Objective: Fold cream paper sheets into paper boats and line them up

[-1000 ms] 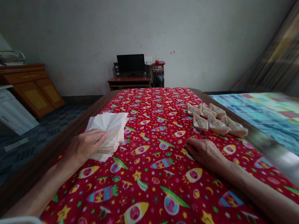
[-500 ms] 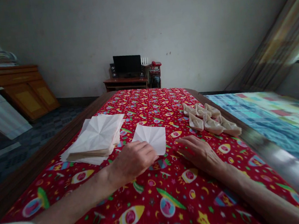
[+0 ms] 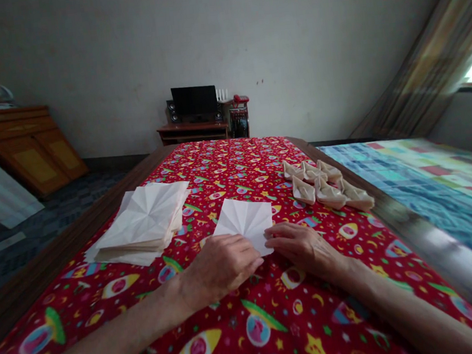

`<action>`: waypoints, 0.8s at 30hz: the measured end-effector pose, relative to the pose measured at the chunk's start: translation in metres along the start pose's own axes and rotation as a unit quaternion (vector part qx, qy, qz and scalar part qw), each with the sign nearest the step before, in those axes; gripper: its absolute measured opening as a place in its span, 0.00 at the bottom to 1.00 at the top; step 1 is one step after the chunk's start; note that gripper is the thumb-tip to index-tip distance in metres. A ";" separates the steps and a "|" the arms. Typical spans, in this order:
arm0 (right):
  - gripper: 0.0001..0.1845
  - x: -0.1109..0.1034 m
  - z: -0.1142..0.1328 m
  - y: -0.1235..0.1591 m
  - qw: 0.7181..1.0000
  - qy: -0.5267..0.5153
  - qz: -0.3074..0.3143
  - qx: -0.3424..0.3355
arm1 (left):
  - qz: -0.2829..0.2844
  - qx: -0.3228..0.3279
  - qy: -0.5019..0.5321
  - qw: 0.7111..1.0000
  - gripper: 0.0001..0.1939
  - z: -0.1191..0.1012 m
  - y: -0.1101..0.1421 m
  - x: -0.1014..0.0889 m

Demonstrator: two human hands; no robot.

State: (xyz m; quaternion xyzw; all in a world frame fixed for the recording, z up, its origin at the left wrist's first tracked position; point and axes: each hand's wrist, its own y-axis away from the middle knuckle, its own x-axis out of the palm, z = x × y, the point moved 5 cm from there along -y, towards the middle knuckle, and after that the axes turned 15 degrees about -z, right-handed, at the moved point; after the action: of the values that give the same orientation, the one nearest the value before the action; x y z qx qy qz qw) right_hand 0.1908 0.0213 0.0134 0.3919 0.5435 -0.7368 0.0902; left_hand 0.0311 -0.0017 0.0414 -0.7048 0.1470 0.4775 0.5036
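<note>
A white square sheet of paper (image 3: 244, 216) with creases fanning out from its middle lies flat on the patterned red tablecloth. My left hand (image 3: 226, 263) is closed at the sheet's near left edge, its thumb low and its fingers bent over the paper. At the right edge, my right hand (image 3: 301, 246) has its fingertips together on the paper. The sheet's near left corner is hidden under my left hand. To the left stands a stack of creased paper sheets (image 3: 142, 219). Several folded paper pieces (image 3: 329, 192), beige and boat-shaped, sit in rows on the right.
The red tablecloth (image 3: 221, 343) covers a long table with a dark wooden edge (image 3: 388, 222). Beyond its far end, a monitor (image 3: 194, 102) stands on a desk. A bed with a patchwork cover (image 3: 415, 179) is on the right, and wooden cabinets (image 3: 37, 154) on the left.
My right hand has moved left from the bare cloth onto the sheet's right edge. The sheet has shifted slightly right and nearer, with my left hand at it. The view has turned slightly.
</note>
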 end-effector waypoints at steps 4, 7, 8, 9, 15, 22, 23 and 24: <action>0.13 -0.002 -0.003 0.002 0.998 -0.056 -0.021 0.021 | -0.013 -0.007 0.073 0.997 0.22 0.005 0.002 -0.015; 0.13 -0.001 -0.008 0.006 0.996 -0.070 -0.033 0.052 | -0.015 -0.009 0.083 0.996 0.37 0.019 0.016 -0.023; 0.13 -0.001 -0.010 0.008 0.995 -0.069 -0.040 0.059 | -0.011 -0.024 0.080 0.996 0.40 0.027 0.022 -0.024; 0.12 -0.001 -0.012 0.009 0.995 -0.067 -0.045 0.065 | -0.013 -0.037 0.081 0.996 0.40 0.034 0.030 -0.024; 0.12 0.001 -0.016 0.014 0.993 -0.076 -0.053 0.078 | -0.057 -0.114 0.098 0.987 0.22 0.071 0.059 -0.012; 0.14 -0.010 -0.006 0.016 0.989 -0.081 -0.056 0.111 | -0.085 -0.056 0.120 0.987 0.19 0.063 0.050 -0.008; 0.14 -0.013 -0.003 0.015 0.989 -0.081 -0.053 0.114 | -0.087 -0.052 0.125 0.987 0.19 0.060 0.050 -0.009; 0.14 -0.016 0.001 0.015 0.989 -0.081 -0.049 0.116 | -0.090 -0.050 0.131 0.986 0.18 0.057 0.050 -0.010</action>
State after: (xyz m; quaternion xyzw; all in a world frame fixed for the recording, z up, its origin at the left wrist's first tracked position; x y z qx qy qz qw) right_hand 0.2091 0.0103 0.0134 0.3115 0.4635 -0.8279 0.0523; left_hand -0.0379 0.0214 0.0195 -0.7958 0.1241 0.3404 0.4852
